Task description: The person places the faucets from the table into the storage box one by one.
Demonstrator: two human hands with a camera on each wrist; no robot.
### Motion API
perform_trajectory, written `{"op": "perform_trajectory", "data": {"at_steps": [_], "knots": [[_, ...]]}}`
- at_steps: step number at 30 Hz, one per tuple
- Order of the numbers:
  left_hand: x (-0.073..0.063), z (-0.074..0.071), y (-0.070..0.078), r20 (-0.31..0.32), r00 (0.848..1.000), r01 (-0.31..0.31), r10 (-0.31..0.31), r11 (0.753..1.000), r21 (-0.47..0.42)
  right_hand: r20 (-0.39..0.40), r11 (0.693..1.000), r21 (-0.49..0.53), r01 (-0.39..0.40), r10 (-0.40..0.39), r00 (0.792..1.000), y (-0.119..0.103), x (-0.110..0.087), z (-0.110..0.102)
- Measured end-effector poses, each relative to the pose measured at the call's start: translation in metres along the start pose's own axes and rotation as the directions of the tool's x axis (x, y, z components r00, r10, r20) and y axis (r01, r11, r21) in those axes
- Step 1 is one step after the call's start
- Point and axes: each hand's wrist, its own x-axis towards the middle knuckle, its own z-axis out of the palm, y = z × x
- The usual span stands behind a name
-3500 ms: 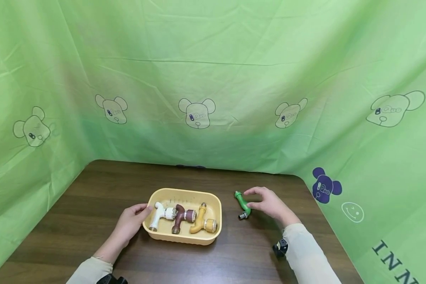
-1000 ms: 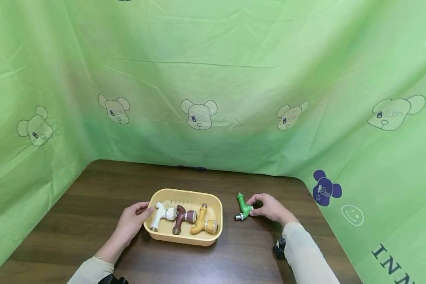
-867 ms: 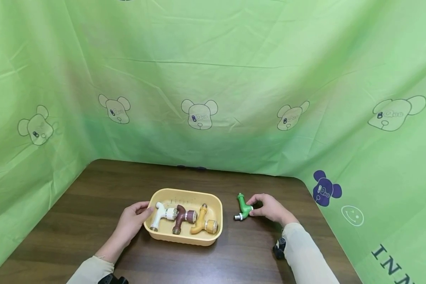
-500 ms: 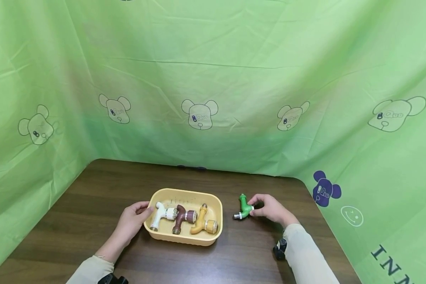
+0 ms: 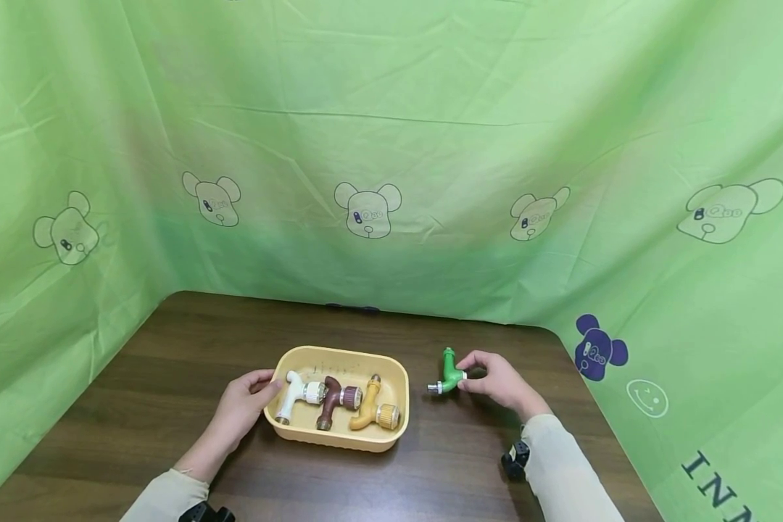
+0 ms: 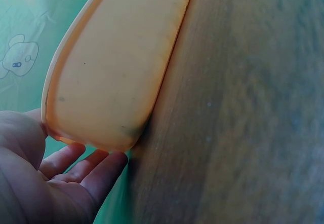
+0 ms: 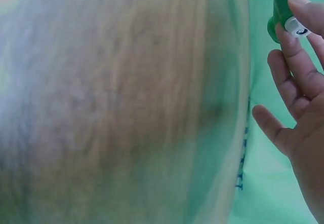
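Note:
In the head view a pale yellow plastic tub (image 5: 339,440) stands on the table. My left hand (image 5: 238,406) grips its left end, thumb over the rim; in the left wrist view the fingertips (image 6: 117,159) lie against the outer end wall. Side by side in the tub lie a white tap (image 5: 292,397), a dark maroon tap (image 5: 328,406) and a yellow tap (image 5: 367,406), each with a ribbed knob. To the right, my right hand (image 5: 496,380) pinches a green tap (image 5: 452,373) between thumb and fingers, its metal spout end pointing left. No knob shows on it.
The brown wooden table (image 5: 222,333) is enclosed by a green printed curtain (image 5: 365,145) at the back and both sides. A black wrist camera (image 5: 515,460) sits at the right sleeve, another (image 5: 205,512) at the left.
My right hand has taken hold of the green tap, which has turned, its metal end swinging left. Just now tap and hand have shifted slightly up in the view. The left hand and tub stay put.

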Motion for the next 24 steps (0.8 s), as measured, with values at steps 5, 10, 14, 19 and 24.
{"op": "perform_trajectory", "data": {"at_steps": [5,10,14,19,24], "knots": [[0.001,0.0,-0.001,-0.002,1.0,-0.004,0.004,1.0,0.003,-0.029,1.0,0.025,-0.003,0.004,1.0,-0.008,-0.001,0.0],[0.001,0.0,-0.001,-0.001,1.0,-0.004,0.004,1.0,0.001,-0.048,0.999,0.039,0.007,-0.005,0.999,-0.014,-0.001,0.002],[0.001,0.0,-0.001,-0.002,1.0,-0.004,0.004,1.0,0.001,-0.062,0.999,0.034,0.029,-0.027,0.998,-0.017,-0.001,0.005],[0.001,0.0,-0.001,-0.001,1.0,-0.003,0.003,1.0,0.003,-0.083,0.999,0.016,0.047,-0.046,0.995,-0.024,-0.001,0.008],[0.002,0.0,-0.002,-0.002,1.0,-0.001,0.001,1.0,0.001,-0.1,0.999,0.014,0.047,-0.046,0.994,-0.032,-0.002,0.011]]}}
